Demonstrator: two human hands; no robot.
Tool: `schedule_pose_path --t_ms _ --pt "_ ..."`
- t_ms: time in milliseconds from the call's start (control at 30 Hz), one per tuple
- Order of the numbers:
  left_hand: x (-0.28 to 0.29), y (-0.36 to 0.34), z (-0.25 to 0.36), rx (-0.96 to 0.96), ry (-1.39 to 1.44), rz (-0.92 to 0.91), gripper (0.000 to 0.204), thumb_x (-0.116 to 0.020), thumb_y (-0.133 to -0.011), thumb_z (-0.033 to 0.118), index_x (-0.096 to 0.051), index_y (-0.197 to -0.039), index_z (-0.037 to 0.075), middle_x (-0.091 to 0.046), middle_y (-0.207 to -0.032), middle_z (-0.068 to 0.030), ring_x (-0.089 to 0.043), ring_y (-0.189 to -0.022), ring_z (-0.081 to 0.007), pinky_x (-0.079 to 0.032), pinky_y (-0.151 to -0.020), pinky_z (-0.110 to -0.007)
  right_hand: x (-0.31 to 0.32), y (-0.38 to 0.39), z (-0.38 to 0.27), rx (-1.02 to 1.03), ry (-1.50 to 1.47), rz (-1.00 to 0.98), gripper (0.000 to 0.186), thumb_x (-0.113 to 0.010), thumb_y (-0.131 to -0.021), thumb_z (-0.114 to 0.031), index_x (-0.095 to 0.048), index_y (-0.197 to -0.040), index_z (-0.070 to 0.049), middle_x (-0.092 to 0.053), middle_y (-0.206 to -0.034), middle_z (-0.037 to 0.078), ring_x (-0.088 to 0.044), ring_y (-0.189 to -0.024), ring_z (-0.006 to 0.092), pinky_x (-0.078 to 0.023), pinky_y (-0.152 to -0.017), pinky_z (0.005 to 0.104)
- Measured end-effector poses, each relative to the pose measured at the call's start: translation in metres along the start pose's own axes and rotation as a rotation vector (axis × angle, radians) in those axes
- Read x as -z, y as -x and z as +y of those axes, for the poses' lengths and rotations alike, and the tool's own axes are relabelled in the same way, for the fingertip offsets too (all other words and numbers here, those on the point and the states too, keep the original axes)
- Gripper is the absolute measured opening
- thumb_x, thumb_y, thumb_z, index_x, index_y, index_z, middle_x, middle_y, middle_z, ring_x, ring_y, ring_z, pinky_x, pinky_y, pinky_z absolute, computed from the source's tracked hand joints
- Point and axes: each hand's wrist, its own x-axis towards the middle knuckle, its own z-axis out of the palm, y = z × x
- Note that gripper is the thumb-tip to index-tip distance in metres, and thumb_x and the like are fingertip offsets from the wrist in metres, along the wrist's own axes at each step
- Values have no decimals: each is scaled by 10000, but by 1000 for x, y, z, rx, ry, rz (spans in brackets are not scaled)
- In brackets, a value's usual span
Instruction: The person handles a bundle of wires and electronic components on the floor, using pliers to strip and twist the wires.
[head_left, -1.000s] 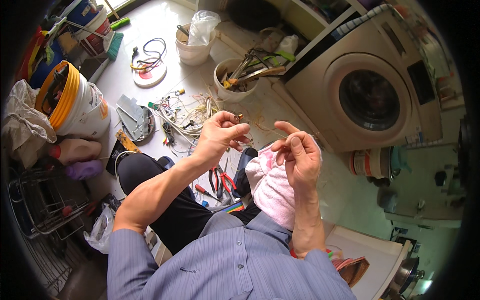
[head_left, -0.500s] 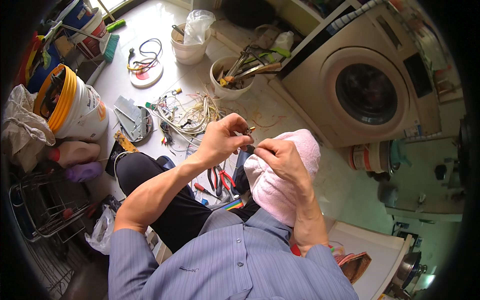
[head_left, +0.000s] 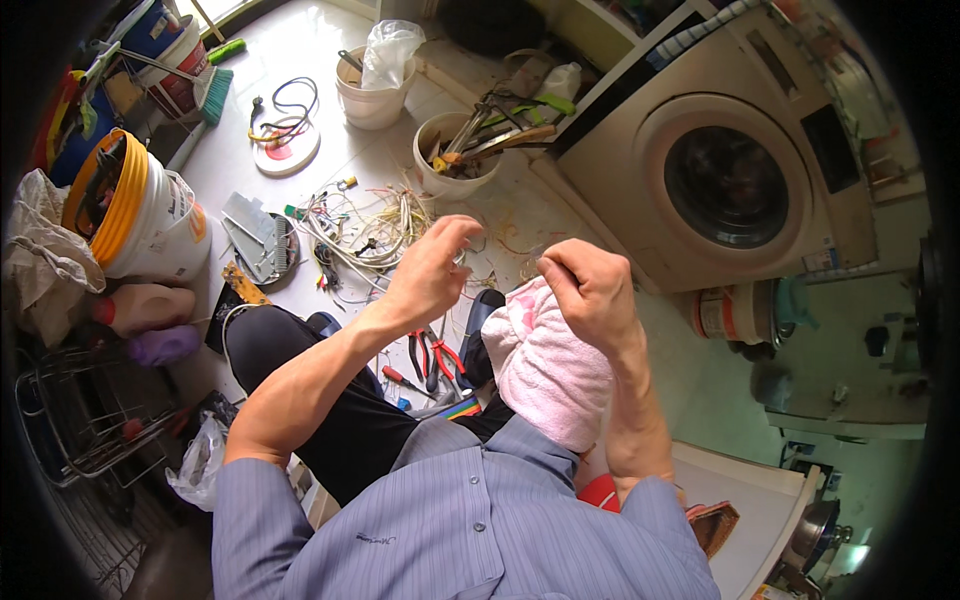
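Note:
My left hand (head_left: 433, 262) is raised over the wires, fingers curved and apart, with nothing visible between them. My right hand (head_left: 590, 285) is closed in a pinch to its right; what its fingertips hold is too small to make out. Beneath the right hand, a pink towel (head_left: 535, 390) drapes over my right leg. Between my legs are red-handled pliers (head_left: 445, 355), a red screwdriver (head_left: 400, 380) and other tools. A tangle of pale wires (head_left: 390, 225) lies on the floor ahead, beside metal plates (head_left: 250, 235).
A yellow-and-white bucket (head_left: 160, 225) and bottles (head_left: 160, 300) stand at left, with a wire rack (head_left: 80, 400). A tool bucket (head_left: 440, 175), another bucket (head_left: 365, 100) and a coiled cord (head_left: 285, 135) are ahead. A washing machine (head_left: 720, 170) occupies the right.
My hands came together around a small metallic piece, then parted. My right hand moved right in a pinch; my left hand's fingers loosened, and the piece no longer shows there.

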Motion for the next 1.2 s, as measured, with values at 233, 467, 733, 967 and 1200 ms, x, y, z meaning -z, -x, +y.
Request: schedule_pose_path --t_ms 233,467,733,967,1200 --pt "10 -5 -3 10 -48 123 406 -621 -847 -95 -584 -1236 17 -617 -1233 -157 -677 -1080 -261 -597 -849 -346 8 -14 -3 9 85 -18 72 -690 -863 -81 -679 -843 -13 -662 -782 165 -649 -707 362 -515 -636 401" --pt "15 -11 -8 40 16 220 315 -579 -842 -56 -603 -1146 22 -635 -1111 -170 -666 -1030 -341 -549 -883 -412 -5 -20 -5 16 -14 -75 107 -680 -877 -101 -662 -835 -4 -656 -771 167 -652 -700 349 -518 -638 388" --pt "17 -10 -3 76 -39 159 248 -626 -891 -37 -629 -1136 1 -657 -1126 -151 -685 -1039 -281 -560 -897 -371 -6 -20 5 -31 8 -75 106 -695 -868 -96 -671 -844 4 -663 -766 171 -662 -692 335 -515 -635 380" --pt "15 -9 -6 88 -97 110 251 -615 -891 -42 -634 -1135 11 -654 -1116 -151 -686 -1026 -293 -563 -898 -383 -5 -15 1 -58 -36 -41 86 -688 -868 -74 -681 -862 11 -668 -771 178 -662 -683 319 -516 -634 368" --pt "12 -10 -17 130 -122 -5 361 -624 -866 -44 -623 -1217 39 -643 -1174 -162 -668 -1085 -314 -556 -930 -396 -4 -18 -4 -19 -87 -35 64 -688 -864 -44 -677 -865 20 -658 -755 173 -647 -656 297 -508 -620 353"
